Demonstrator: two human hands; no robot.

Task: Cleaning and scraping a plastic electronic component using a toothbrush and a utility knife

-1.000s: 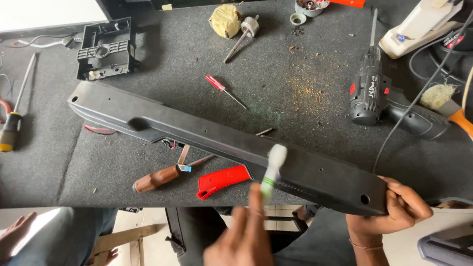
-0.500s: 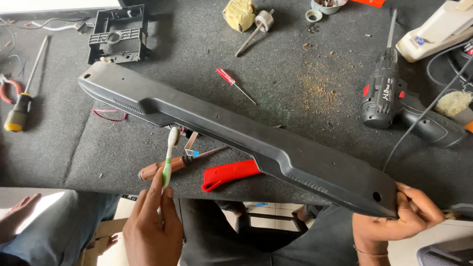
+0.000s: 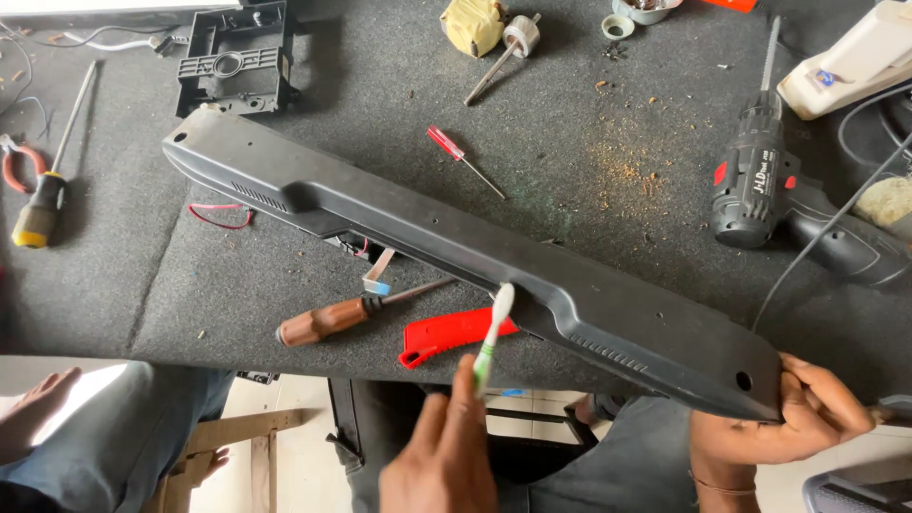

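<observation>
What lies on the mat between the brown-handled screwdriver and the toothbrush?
In the head view, a red utility knife lies between the brown-handled screwdriver and the toothbrush held in the left hand.

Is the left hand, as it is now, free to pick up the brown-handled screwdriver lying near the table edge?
Probably not at once: the left hand already holds a white and green toothbrush. The brown wooden-handled screwdriver lies uncovered close by, so the path looks free.
</observation>
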